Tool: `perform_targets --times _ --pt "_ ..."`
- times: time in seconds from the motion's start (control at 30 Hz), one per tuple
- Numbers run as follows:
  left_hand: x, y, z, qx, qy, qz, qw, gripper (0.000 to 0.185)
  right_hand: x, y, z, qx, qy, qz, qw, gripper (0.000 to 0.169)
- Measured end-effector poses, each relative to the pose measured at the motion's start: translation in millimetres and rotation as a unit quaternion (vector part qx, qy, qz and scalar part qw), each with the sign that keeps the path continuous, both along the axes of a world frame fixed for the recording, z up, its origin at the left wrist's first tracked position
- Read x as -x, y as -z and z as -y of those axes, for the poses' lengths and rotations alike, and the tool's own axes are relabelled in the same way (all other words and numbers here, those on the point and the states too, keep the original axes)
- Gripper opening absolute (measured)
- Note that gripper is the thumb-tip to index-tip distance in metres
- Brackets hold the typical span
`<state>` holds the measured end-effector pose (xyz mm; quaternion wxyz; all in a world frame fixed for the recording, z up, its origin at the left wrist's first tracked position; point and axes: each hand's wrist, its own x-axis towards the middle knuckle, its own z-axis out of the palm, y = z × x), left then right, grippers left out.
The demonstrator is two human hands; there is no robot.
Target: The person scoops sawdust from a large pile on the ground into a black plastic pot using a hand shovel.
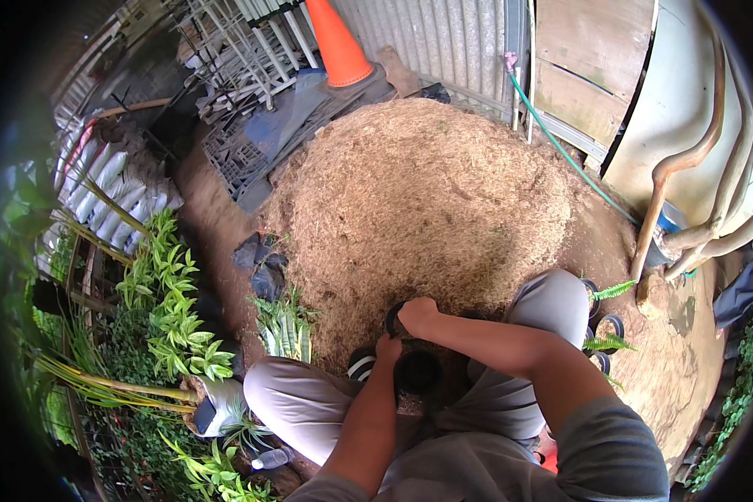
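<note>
Between my knees, at the near edge of a heap of dry straw-like mulch [427, 194], is a small black plant pot [391, 319]. My left hand [388, 349] grips the pot at its near side. Over the pot's mouth my right hand [418, 317] is bent down, its fingers hidden, so what it holds does not show. Closer to my body stands another black pot [418, 371], with a dark inside. The rim of a further black pot [472, 315] shows partly behind my right forearm.
Potted ferns [608, 342] stand beyond my right knee. A snake plant [285, 336] and black plastic bags [267, 270] lie left of the heap. An orange traffic cone [340, 47] stands behind it. A green hose [561, 147] runs down at right, near twisted branches [687, 160].
</note>
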<state>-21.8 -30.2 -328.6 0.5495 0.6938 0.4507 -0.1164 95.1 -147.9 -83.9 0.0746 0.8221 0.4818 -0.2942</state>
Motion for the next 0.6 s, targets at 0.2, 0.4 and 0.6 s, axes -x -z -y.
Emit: perform_targets --times 0.2,0.4,0.6 --pt "-6 -19 13 0.000 -0.044 -0.008 0.999 0.024 -9 2 -3 -0.019 0.032 0.002 0.999 0.011" --pt "-11 -49 20 0.040 -0.065 0.002 0.997 0.027 -15 8 -4 0.004 0.061 -0.007 0.998 0.014" --pt "-6 -34 5 -0.161 -0.030 -0.070 0.984 0.029 -18 -37 -13 -0.010 0.064 -0.020 0.998 0.020"
